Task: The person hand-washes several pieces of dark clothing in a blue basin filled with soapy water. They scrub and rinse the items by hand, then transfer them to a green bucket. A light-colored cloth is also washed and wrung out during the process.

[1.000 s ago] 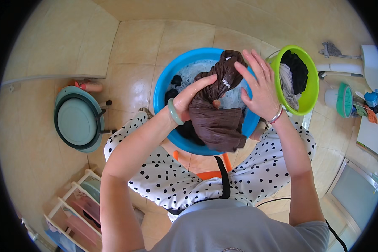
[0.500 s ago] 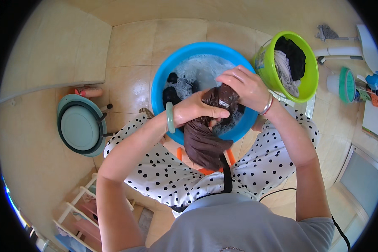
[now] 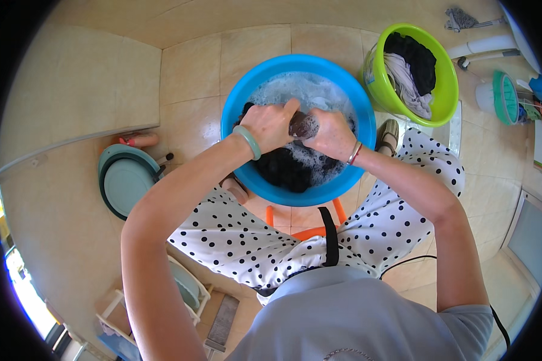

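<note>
Both my hands grip a wet brown garment (image 3: 304, 126) over the blue basin (image 3: 235, 78). My left hand (image 3: 270, 125), below a pale green bangle, is closed round its left side. My right hand (image 3: 331, 133) is closed round the other side, and a bunched, sudsy part of the cloth shows between my fists. Soapy water (image 3: 307, 85) with white foam fills the far part of the basin. Dark, soaked clothes (image 3: 283, 168) lie in the water nearer me, under my hands. How much of the brown garment hangs below is hidden.
A lime green bucket (image 3: 449, 78) holding black and pale clothes stands right of the basin. Grey-green folding basins (image 3: 126, 180) lean by the left wall. Part of an orange stool (image 3: 312, 233) shows between my knees. A white rack (image 3: 111, 304) stands lower left.
My hands have moved away from my body, over the basin, with the brown garment. Its loose end no longer hangs over the near rim but is bunched between my fists.
</note>
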Demonstrator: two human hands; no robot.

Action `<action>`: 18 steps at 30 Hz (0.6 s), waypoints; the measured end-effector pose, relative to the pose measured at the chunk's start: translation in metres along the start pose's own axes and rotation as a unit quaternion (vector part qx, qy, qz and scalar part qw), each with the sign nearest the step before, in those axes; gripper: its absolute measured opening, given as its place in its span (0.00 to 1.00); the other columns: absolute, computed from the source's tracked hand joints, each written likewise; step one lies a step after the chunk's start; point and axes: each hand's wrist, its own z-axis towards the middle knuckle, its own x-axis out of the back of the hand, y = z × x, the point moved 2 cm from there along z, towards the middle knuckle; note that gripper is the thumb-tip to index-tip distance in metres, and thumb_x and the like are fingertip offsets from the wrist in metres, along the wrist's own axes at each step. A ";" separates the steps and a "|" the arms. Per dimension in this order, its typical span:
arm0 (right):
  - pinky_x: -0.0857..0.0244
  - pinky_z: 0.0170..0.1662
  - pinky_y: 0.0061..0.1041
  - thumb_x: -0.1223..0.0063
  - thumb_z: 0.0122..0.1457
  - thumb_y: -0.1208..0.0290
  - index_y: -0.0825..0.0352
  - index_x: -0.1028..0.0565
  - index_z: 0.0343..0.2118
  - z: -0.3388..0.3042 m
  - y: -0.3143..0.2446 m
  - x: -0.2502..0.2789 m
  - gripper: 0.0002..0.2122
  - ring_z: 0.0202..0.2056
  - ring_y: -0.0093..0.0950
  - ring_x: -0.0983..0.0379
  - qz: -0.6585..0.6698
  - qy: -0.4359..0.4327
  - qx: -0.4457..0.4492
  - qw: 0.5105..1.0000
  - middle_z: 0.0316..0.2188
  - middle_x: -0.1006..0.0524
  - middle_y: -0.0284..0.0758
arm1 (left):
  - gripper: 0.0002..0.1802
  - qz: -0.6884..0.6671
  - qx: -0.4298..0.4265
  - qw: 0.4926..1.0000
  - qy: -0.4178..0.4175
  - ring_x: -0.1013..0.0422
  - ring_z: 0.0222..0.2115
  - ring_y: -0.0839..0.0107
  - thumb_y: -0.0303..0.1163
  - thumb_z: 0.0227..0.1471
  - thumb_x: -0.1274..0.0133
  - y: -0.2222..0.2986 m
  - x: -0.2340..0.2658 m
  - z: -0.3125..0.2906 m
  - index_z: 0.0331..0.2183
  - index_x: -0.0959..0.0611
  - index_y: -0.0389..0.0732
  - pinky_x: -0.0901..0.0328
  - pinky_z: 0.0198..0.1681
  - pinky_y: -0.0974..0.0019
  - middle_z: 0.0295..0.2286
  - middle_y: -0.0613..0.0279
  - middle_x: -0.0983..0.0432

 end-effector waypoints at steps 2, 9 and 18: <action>0.32 0.30 0.36 0.37 0.39 0.65 0.71 0.25 0.26 -0.004 0.001 -0.003 0.15 0.24 0.46 0.26 0.037 0.033 -0.024 0.998 0.21 0.25 0.48 | 0.18 0.021 -0.039 0.998 0.038 0.26 0.27 0.52 0.34 0.41 0.41 -0.002 -0.001 0.006 0.36 0.29 0.45 0.32 0.28 0.54 0.26 0.52 0.23; 0.34 0.27 0.27 0.37 0.36 0.69 0.74 0.26 0.28 -0.007 0.004 -0.009 0.16 0.20 0.30 0.29 0.238 -0.053 -0.284 0.927 0.17 0.26 0.40 | 0.17 0.023 -0.113 0.982 0.146 0.26 0.26 0.53 0.33 0.39 0.42 -0.012 -0.012 0.017 0.34 0.29 0.45 0.32 0.27 0.55 0.25 0.54 0.23; 0.44 0.56 0.32 0.35 0.43 0.59 0.69 0.38 0.55 0.027 0.058 0.017 0.37 0.55 0.39 0.38 -0.051 0.034 -0.080 0.995 0.55 0.38 0.49 | 0.50 -0.370 0.075 0.918 0.117 0.34 0.50 0.56 0.32 0.32 0.31 -0.034 -0.038 0.021 0.58 0.37 0.48 0.39 0.54 0.63 0.50 0.51 0.32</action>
